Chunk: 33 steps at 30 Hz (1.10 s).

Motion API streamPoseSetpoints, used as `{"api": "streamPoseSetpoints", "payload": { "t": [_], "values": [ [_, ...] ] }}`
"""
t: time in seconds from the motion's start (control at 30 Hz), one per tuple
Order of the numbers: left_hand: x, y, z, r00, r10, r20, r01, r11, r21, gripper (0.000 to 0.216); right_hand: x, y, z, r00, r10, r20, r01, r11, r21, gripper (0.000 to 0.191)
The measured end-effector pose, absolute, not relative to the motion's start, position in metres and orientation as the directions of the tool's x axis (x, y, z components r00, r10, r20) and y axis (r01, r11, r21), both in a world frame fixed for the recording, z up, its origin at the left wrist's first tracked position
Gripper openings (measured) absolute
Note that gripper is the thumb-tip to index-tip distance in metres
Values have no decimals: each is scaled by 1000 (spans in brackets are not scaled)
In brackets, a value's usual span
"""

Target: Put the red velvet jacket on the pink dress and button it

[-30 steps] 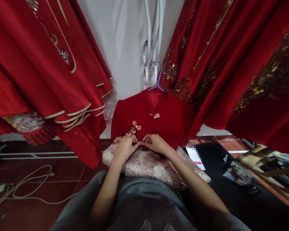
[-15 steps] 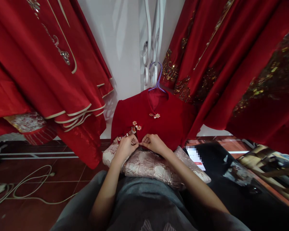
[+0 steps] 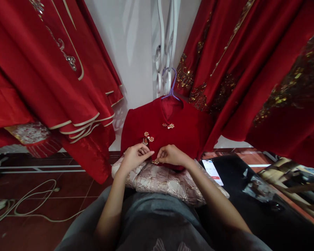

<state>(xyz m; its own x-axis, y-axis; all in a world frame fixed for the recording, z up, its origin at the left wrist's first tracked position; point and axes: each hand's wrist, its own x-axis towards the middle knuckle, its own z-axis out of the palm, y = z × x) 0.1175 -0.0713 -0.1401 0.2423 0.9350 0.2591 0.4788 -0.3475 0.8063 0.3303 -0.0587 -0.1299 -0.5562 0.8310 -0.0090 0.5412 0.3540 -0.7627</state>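
A red jacket (image 3: pixel 191 129) hangs on a purple hanger (image 3: pixel 172 87), its lower part lying at my lap. One flower-shaped jewelled clasp (image 3: pixel 169 126) sits below its collar, and another jewelled clasp (image 3: pixel 148 137) is at the chest with a beaded tassel. My right hand (image 3: pixel 172 155) pinches at a small jewelled clasp (image 3: pixel 155 161) on the jacket's lower front edge. Just left of it, my left hand (image 3: pixel 136 156) has its thumb stretched out and its fingers loosely bent, with nothing visible in them. Beneath both hands lies a pale pink brocade cloth (image 3: pixel 170 179).
Red garments (image 3: pixel 75 87) hang on the left, and red dresses with gold sequins (image 3: pixel 285 87) on the right. A phone (image 3: pixel 212 172) and a clear plastic bag (image 3: pixel 260 188) lie on a black surface (image 3: pixel 235 195). A white cable (image 3: pixel 31 214) runs across the tiled floor.
My left hand has let go at the jacket edge and drawn slightly left, its thumb and fingers parting. My right hand has shifted a little right, and the lower clasp now shows.
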Motion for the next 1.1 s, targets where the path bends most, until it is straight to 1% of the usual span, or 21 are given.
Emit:
{"api": "streamPoseSetpoints", "payload": {
  "t": [0.07, 0.13, 0.17, 0.23, 0.3, 0.4, 0.47, 0.6, 0.83, 0.9, 0.97, 1.0, 1.03, 1.07, 1.1],
  "values": [
    [119, -66, -144, 148, 961, 232, 349, -270, 897, 34, 340, -62, -119, -613, 789, -46, 513, 353, -783, 11],
    [125, -59, -149, 60, 985, 161, 163, -168, 972, 40, 351, -66, -109, -656, 751, -73, 488, 348, -800, 13],
    [129, -56, -151, 18, 992, 123, 65, -124, 990, 42, 356, -67, -105, -669, 738, -84, 481, 344, -806, 13],
    [139, -52, -153, -66, 995, 77, -112, -84, 990, 42, 364, -69, -98, -677, 730, -95, 479, 338, -810, 13],
    [147, -50, -153, -110, 993, 50, -243, -76, 967, 39, 368, -70, -95, -668, 739, -84, 480, 342, -808, 12],
    [153, -49, -151, -88, 996, 2, -327, -31, 945, 35, 369, -70, -94, -668, 741, -72, 473, 347, -810, 12],
    [153, -47, -150, -78, 997, -14, -321, -12, 947, 35, 368, -70, -95, -677, 732, -77, 463, 341, -818, 13],
    [153, -42, -152, -93, 996, 0, -277, -26, 960, 37, 365, -69, -99, -689, 721, -73, 449, 346, -824, 15],
    [160, -38, -151, -130, 991, -25, -242, -7, 970, 31, 360, -68, -103, -692, 721, -42, 442, 377, -814, 12],
    [162, -39, -147, -60, 997, -58, -212, 44, 976, 33, 362, -68, -101, -691, 722, -45, 450, 380, -808, 12],
    [167, -38, -140, 48, 997, -56, -121, 61, 991, 36, 365, -70, -96, -690, 721, -67, 476, 382, -792, 12],
    [170, -37, -135, 84, 996, -13, -56, 18, 998, 36, 367, -72, -93, -692, 717, -89, 494, 380, -782, 12],
    [173, -34, -130, 102, 993, 65, 16, -67, 998, 34, 369, -73, -90, -694, 710, -117, 513, 374, -773, 12],
    [177, -32, -125, 111, 979, 171, 96, -181, 979, 31, 372, -75, -87, -699, 700, -147, 528, 367, -766, 12],
    [181, -28, -119, 119, 951, 286, 185, -304, 934, 27, 375, -76, -85, -705, 687, -175, 537, 356, -765, 12]
  ]
}}
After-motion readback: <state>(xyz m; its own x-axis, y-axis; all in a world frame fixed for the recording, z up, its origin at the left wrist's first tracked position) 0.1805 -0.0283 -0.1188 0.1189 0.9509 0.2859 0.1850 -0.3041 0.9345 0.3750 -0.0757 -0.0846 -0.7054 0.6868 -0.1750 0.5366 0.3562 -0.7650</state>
